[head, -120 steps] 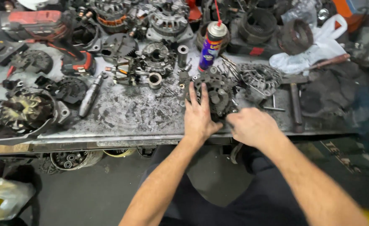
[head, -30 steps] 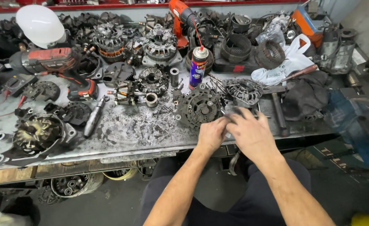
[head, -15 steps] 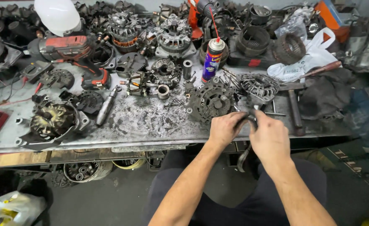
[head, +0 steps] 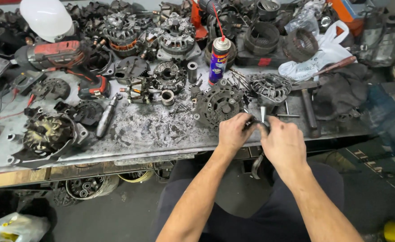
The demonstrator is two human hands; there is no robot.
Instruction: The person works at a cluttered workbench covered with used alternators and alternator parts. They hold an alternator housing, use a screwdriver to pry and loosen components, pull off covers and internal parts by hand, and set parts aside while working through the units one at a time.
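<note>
Both hands meet at the counter (head: 161, 134) edge: left hand (head: 232, 131) and right hand (head: 283, 144) fingers pinch a small dark part (head: 255, 124) between them, steadying it beside an alternator (head: 219, 104).

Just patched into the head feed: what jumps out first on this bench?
Both hands meet at the front edge of the metal workbench, the left hand and right hand pinching a small dark part between them. Just behind them lies a round alternator housing, with a blue spray can upright beyond it. Far left, a red cordless drill lies below a white dome-shaped object.
</note>
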